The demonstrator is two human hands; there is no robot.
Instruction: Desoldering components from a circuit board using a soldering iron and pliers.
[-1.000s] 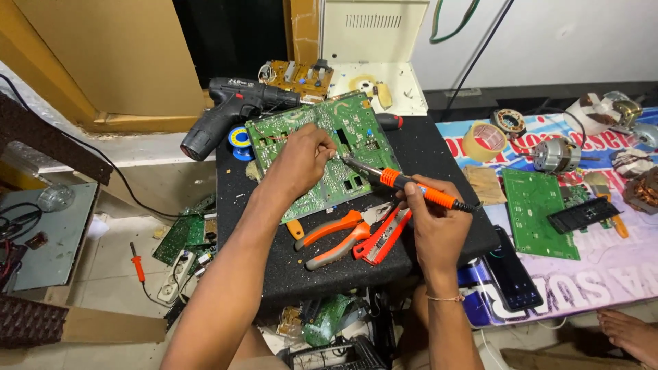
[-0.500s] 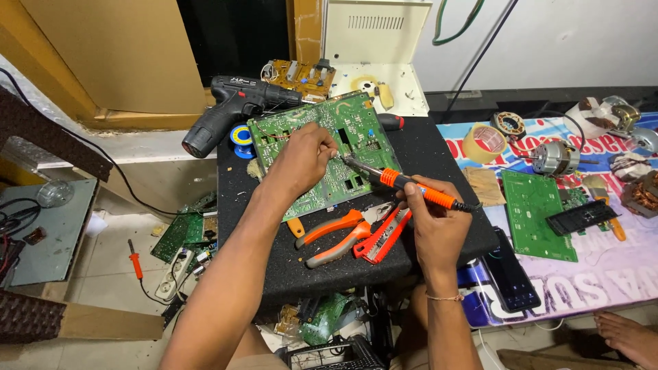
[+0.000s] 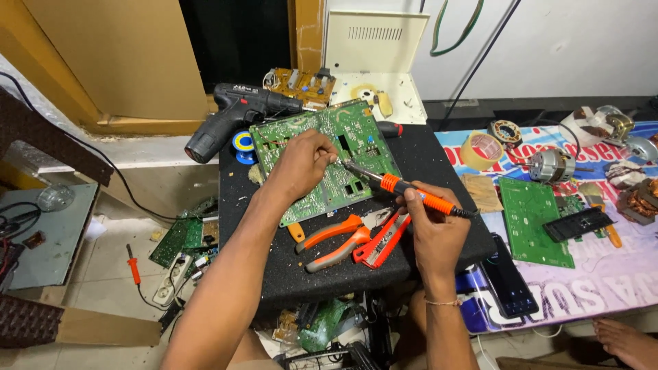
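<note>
Left hand (image 3: 301,161) covers the middle of the green circuit board (image 3: 322,161); whatever its fingertips pinch is too small to tell. Soldering iron (image 3: 404,192) tip contact with the board unclear. Orange-handled pliers (image 3: 336,240): one handle runs under the board's lower edge. Bare foot (image 3: 627,339) at 4 o'clock, cut by frame edge. Motor parts (image 3: 634,147) at 2 o'clock cropped. Clutter under the black foam pad (image 3: 308,274), 6 o'clock, indistinct.

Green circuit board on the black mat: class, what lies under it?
Under the green circuit board: black foam mat, plus an orange handle end poking out below. The rest of that tool is covered.
</note>
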